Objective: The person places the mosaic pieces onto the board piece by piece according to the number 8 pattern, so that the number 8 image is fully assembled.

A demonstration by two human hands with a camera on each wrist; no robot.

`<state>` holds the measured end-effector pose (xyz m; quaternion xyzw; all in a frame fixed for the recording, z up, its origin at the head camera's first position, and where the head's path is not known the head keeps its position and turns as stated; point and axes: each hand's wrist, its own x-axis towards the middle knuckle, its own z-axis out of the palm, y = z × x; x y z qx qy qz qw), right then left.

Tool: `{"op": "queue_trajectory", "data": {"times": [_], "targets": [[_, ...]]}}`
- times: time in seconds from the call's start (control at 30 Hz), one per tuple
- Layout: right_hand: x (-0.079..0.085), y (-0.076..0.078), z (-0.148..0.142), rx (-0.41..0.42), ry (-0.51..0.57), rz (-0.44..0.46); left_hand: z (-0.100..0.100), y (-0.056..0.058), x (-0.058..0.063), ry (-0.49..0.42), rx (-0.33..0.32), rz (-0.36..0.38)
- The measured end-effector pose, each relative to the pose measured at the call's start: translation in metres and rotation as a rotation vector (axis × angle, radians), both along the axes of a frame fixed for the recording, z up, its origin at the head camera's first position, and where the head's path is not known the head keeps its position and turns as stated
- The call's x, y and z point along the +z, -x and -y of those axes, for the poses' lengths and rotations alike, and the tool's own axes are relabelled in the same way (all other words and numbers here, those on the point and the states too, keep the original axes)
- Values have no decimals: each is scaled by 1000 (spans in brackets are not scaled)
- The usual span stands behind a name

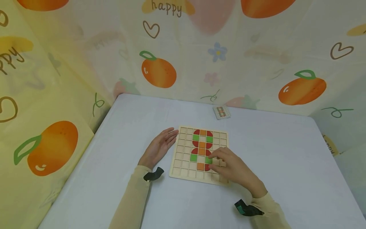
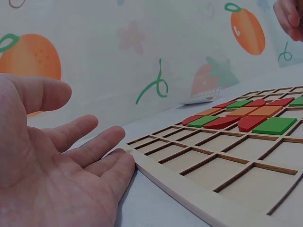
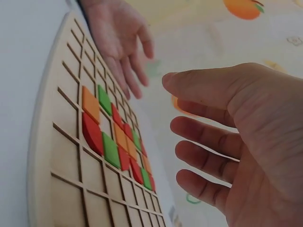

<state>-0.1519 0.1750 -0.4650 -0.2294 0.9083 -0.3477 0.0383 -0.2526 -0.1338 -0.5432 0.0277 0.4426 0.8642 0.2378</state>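
Note:
A square wooden grid board lies on the table, with red, orange and green tiles set in its middle columns. Rounded red tiles stand at the pattern's corners, with square orange tiles and green tiles among them. My left hand lies palm turned inward, its fingertips right at the board's left edge. Over the lower right of the pattern hovers my right hand, thumb and forefinger apart near a red tile. Nothing shows between its loosely bent fingers in the right wrist view.
A small stack of cards printed with a tile pattern sits behind the board, near the table's back edge. White cloth covers the table. Fruit-printed curtains hang behind it and at the sides.

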Motion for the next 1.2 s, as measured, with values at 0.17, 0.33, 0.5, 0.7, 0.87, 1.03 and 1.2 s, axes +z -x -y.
{"op": "queue_trajectory", "data": {"times": [0.17,0.33,0.5,0.7,0.87,1.03,1.2], "targets": [[6,-3,-17,-53,-16,-4,1,0,-1,-6,-3,-3],[7,-6,-34,-99,-28,-31,0,0,0,-4,-2,-7],[6,-9,-50,-146,-48,-50,0,-1,1,-3,5,3],[3,-16,-68,-192,-70,-50,0,-1,2,-2,6,3],[1,-23,-79,-212,-76,-62,0,-1,2,0,-1,0],[2,-26,-87,-235,-95,-33,0,-1,2,-3,2,8],[-2,-28,-93,-250,-114,-47,0,-1,1,-5,3,10]]}}
